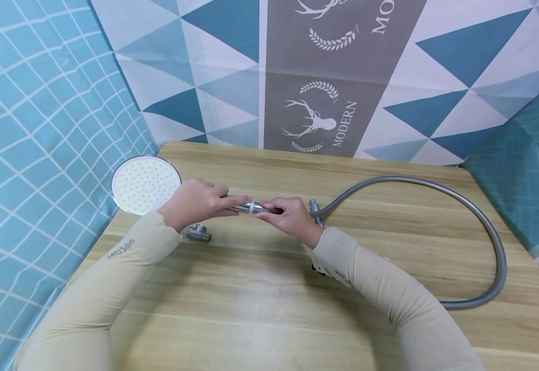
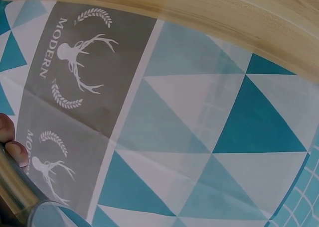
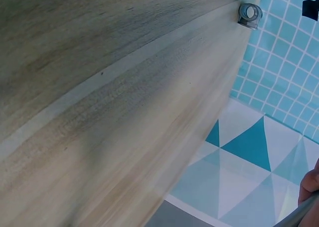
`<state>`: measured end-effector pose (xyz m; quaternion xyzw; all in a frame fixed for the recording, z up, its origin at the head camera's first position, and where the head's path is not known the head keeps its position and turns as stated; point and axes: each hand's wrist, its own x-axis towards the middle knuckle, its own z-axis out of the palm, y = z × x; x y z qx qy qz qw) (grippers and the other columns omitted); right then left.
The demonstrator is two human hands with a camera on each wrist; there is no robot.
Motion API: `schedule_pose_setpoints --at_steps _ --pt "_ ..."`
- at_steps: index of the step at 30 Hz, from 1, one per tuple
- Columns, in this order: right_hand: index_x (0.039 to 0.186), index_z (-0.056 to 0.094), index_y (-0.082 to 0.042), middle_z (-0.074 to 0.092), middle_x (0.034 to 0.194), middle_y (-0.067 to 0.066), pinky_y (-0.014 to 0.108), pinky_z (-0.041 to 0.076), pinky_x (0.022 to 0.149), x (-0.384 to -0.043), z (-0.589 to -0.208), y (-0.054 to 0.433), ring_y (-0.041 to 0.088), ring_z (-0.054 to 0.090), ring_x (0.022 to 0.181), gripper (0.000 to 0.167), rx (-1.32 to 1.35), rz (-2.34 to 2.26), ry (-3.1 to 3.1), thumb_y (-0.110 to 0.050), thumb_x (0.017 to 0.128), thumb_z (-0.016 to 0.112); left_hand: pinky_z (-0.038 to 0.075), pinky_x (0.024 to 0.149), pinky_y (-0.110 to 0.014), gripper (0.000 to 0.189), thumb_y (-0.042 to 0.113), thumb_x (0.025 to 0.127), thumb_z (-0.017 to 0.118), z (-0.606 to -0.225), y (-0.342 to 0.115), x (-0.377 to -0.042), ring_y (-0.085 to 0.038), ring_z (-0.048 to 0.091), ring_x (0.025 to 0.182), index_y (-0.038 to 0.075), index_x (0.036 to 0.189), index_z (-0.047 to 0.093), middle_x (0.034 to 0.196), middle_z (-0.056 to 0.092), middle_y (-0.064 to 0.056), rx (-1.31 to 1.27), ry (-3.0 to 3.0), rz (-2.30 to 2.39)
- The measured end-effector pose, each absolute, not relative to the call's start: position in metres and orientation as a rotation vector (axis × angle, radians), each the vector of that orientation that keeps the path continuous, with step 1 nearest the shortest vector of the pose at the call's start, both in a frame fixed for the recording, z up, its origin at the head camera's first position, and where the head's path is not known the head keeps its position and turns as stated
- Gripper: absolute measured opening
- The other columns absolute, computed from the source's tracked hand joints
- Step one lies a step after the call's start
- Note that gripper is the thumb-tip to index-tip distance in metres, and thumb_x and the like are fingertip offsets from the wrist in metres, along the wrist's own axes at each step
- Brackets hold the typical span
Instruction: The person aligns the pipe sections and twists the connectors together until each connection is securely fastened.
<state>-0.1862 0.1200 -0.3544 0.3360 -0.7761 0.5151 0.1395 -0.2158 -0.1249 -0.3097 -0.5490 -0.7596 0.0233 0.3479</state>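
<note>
The left hand (image 1: pixel 200 202) grips a shower head (image 1: pixel 146 184) by its mostly covered handle (image 1: pixel 242 207), while beside it the right hand (image 1: pixel 292 217) pinches the half-hidden end (image 1: pixel 259 207) of a shower hose (image 1: pixel 389 179).

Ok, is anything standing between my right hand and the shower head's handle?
Nothing visible does. In the head view, your right hand pinches the chrome piece just past the white ring at the end of the handle, which your left hand holds. The small metal fitting lies off to the side.
</note>
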Motion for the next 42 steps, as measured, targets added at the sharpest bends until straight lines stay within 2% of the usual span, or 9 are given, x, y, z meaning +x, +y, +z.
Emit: schedule_pose_setpoints --at_steps 3,7,13,17,20,27,42 --pt "0.089 0.072 0.008 0.071 0.085 0.018 0.021 0.047 0.051 -0.1854 -0.3544 0.1210 0.007 0.057 0.060 0.016 0.968 1.491 -2.251 0.002 0.076 0.078 0.025 0.036 -0.027 0.040 0.047 0.102 0.035 -0.3101 -0.1239 -0.2158 -0.013 0.029 0.039 0.027 0.116 0.067 0.061 0.047 -0.002 -1.424 -1.958 0.065" --pt "0.091 0.072 0.008 0.071 0.085 0.018 0.021 0.047 0.051 -0.1853 -0.3552 0.1221 0.007 0.057 0.060 0.018 0.972 1.482 -2.257 0.002 0.076 0.078 0.024 0.036 -0.027 0.047 0.048 0.103 0.026 -0.3106 -0.1227 -0.2158 -0.013 0.028 0.039 0.027 0.116 0.067 0.061 0.046 -0.002 -1.421 -1.947 0.078" --pt "0.093 0.072 0.008 0.071 0.085 0.018 0.021 0.045 0.050 -0.1854 -0.3543 0.1222 0.007 0.055 0.058 0.020 0.993 1.465 -2.252 0.000 0.077 0.078 0.025 0.036 -0.027 0.044 0.048 0.103 0.031 -0.3092 -0.1224 -0.2147 -0.012 0.027 0.039 0.027 0.116 0.067 0.061 0.047 -0.002 -1.425 -1.967 0.076" --pt "0.095 0.071 0.009 0.071 0.084 0.018 0.021 0.043 0.048 -0.1851 -0.3528 0.1221 0.006 0.053 0.056 0.020 1.014 1.450 -2.242 0.000 0.078 0.077 0.025 0.036 -0.027 0.034 0.045 0.099 0.045 -0.3082 -0.1233 -0.2142 -0.012 0.027 0.039 0.026 0.117 0.066 0.062 0.048 -0.003 -1.432 -1.981 0.084" --pt "0.094 0.070 0.009 0.071 0.083 0.018 0.020 0.042 0.048 -0.1852 -0.3520 0.1221 0.006 0.051 0.055 0.019 1.022 1.431 -2.243 0.001 0.078 0.077 0.025 0.037 -0.027 0.031 0.044 0.096 0.051 -0.3078 -0.1237 -0.2143 -0.012 0.027 0.039 0.026 0.117 0.066 0.062 0.048 -0.003 -1.434 -1.983 0.083" --pt "0.094 0.070 0.009 0.070 0.080 0.016 0.021 0.039 0.046 -0.1860 -0.3518 0.1219 0.004 0.046 0.052 0.017 1.021 1.415 -2.269 0.001 0.080 0.075 0.025 0.037 -0.027 0.038 0.046 0.102 0.037 -0.3088 -0.1240 -0.2158 -0.012 0.028 0.039 0.026 0.116 0.066 0.061 0.047 -0.003 -1.437 -1.959 0.065" --pt "0.098 0.070 0.008 0.062 0.066 0.005 0.022 0.036 0.046 -0.1841 -0.3496 0.1236 0.004 0.040 0.050 0.015 1.043 1.387 -2.346 -0.002 0.088 0.067 0.027 0.036 -0.026 0.044 0.046 0.104 0.028 -0.3114 -0.1249 -0.2136 -0.012 0.028 0.040 0.026 0.115 0.066 0.062 0.045 -0.002 -1.426 -1.948 0.086"
